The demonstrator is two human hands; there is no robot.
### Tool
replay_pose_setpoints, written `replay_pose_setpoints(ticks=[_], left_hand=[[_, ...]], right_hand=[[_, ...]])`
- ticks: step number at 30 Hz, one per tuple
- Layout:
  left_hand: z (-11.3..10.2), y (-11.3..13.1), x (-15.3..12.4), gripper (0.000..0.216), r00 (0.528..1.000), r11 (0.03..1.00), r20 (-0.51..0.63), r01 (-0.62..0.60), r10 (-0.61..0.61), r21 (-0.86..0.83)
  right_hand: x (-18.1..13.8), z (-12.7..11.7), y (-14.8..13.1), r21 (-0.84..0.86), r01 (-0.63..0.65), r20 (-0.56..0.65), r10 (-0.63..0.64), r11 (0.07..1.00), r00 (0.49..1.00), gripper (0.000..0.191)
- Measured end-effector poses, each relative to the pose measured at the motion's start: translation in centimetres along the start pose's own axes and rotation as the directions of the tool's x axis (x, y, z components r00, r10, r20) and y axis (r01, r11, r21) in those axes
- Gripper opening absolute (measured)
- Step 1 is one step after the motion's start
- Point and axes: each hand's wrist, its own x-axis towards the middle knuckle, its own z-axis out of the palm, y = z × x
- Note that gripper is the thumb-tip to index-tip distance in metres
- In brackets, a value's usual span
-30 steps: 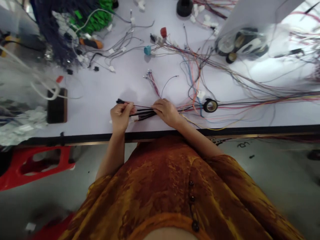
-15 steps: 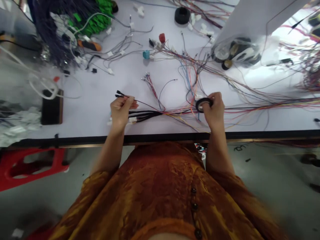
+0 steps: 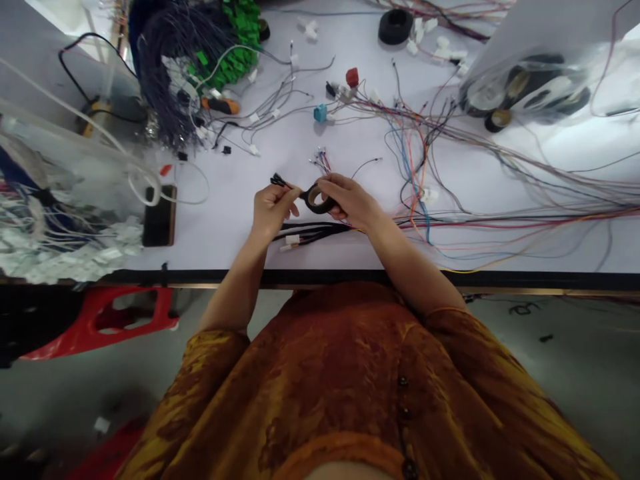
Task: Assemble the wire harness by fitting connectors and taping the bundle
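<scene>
The fingers of the left hand (image 3: 273, 208) pinch a few black-tipped wires (image 3: 278, 181), whose tips project beyond the grip, probably so that the ends sit together and free. The fingers of the right hand (image 3: 351, 200) are closed on the rim of a black tape roll (image 3: 321, 209), held just right of the pinch; this closeness presumably keeps any tape between them short and easily guided. Both hands are above the table (image 3: 220, 248), near its near edge, within easy reach. Below them lies a black-sleeved bundle (image 3: 323, 231) with a white connector (image 3: 293, 239) at its left; long wires (image 3: 500, 222) extend right, apparently laid lengthwise against tangling. Farther away are a blue connector (image 3: 320, 113) and a red connector (image 3: 352, 77).
</scene>
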Motion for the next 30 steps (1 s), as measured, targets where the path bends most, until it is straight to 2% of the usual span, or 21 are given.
replay_pose_setpoints(ticks=[2, 4, 6, 7, 9, 10, 11, 13, 14, 15, 16, 18, 19, 21, 22, 23, 25, 27, 30], left_hand=[[0.2, 0.0, 0.2, 0.026, 1.000, 1.000, -0.008, 0.024, -0.024, 0.015], [0.5, 0.2, 0.2, 0.024, 0.998, 0.998, -0.014, 0.068, -0.068, 0.006], [0.7, 0.8, 0.0, 0.025, 0.996, 0.996, -0.003, 0.090, -0.090, -0.015], [0.8, 1.2, -0.3, 0.027, 0.996, 0.996, 0.007, 0.084, -0.084, -0.014], [0.9, 2.3, -1.2, 0.030, 0.999, 0.999, 0.030, 0.028, -0.029, 0.031], [0.9, 2.8, -1.7, 0.030, 0.999, 0.997, 0.043, -0.020, 0.017, 0.077], [0.9, 3.2, -2.2, 0.029, 0.996, 0.989, 0.064, -0.075, 0.067, 0.131], [0.9, 3.5, -3.0, 0.025, 0.983, 0.966, 0.094, -0.171, 0.155, 0.196], [0.9, 3.4, -3.2, 0.025, 0.981, 0.963, 0.088, -0.188, 0.174, 0.194], [0.9, 3.2, -3.2, 0.027, 0.984, 0.969, 0.056, -0.179, 0.172, 0.172], [1.0, 2.8, -3.1, 0.030, 0.989, 0.979, 0.008, -0.146, 0.146, 0.139], [1.1, 1.9, -2.5, 0.036, 0.995, 0.996, -0.084, -0.049, 0.055, 0.075], [1.1, 1.4, -2.1, 0.038, 0.994, 0.998, -0.105, -0.004, 0.010, 0.058], [1.2, 1.0, -1.4, 0.040, 0.993, 0.998, -0.105, 0.048, -0.045, 0.030], [1.3, 1.0, -1.3, 0.040, 0.995, 0.999, -0.085, 0.052, -0.050, 0.016], [1.3, 1.3, -1.2, 0.041, 0.998, 0.999, -0.056, 0.043, -0.043, 0.007], [1.3, 2.3, -1.6, 0.041, 1.000, 1.000, 0.027, -0.005, 0.004, 0.025], [1.2, 3.4, -2.4, 0.040, 0.991, 0.992, 0.110, -0.088, 0.078, 0.088], [1.1, 3.8, -3.3, 0.036, 0.982, 0.980, 0.138, -0.148, 0.130, 0.130]], right_hand=[[-1.7, 0.9, 0.9, -0.202, 0.162, -0.047, -0.174, 0.966, 0.984, 0.014], [-3.4, 1.9, 2.1, -0.415, 0.319, -0.006, -0.353, 0.852, 0.935, 0.025], [-4.4, 2.6, 3.0, -0.503, 0.389, 0.054, -0.422, 0.772, 0.905, 0.025], [-4.4, 2.7, 3.1, -0.496, 0.374, 0.025, -0.418, 0.783, 0.908, 0.019], [-3.3, 2.4, 2.6, -0.378, 0.256, -0.119, -0.321, 0.889, 0.940, 0.012], [-2.4, 2.1, 2.1, -0.272, 0.160, -0.177, -0.213, 0.949, 0.961, 0.013], [-1.3, 1.7, 1.4, -0.155, 0.052, -0.186, -0.081, 0.987, 0.979, 0.013], [0.4, 0.9, 0.3, 0.050, -0.138, -0.099, 0.142, 0.989, 0.985, 0.009], [0.8, 0.6, 0.1, 0.116, -0.181, -0.081, 0.191, 0.977, 0.978, 0.004], [0.7, 0.3, 0.2, 0.146, -0.173, -0.108, 0.190, 0.974, 0.976, 0.004], [0.3, 0.1, 0.7, 0.128, -0.117, -0.167, 0.138, 0.985, 0.976, 0.010], [-1.7, 0.1, 2.3, -0.082, 0.070, -0.251, -0.088, 0.994, 0.964, 0.025], [-3.0, 0.2, 3.4, -0.242, 0.175, -0.209, -0.228, 0.954, 0.951, 0.031], [-5.0, 0.6, 5.1, -0.473, 0.350, -0.020, -0.407, 0.809, 0.913, 0.034], [-5.5, 0.8, 5.7, -0.512, 0.393, 0.024, -0.445, 0.764, 0.895, 0.031], [-5.6, 1.0, 5.8, -0.502, 0.397, 0.000, -0.459, 0.768, 0.888, 0.028], [-4.6, 1.2, 5.3, -0.339, 0.314, -0.181, -0.389, 0.887, 0.903, 0.030], [-2.8, 0.9, 3.9, -0.066, 0.165, -0.296, -0.177, 0.984, 0.939, 0.036], [-0.9, 0.0, 2.3, 0.262, -0.041, -0.219, 0.100, 0.964, 0.970, 0.027]])
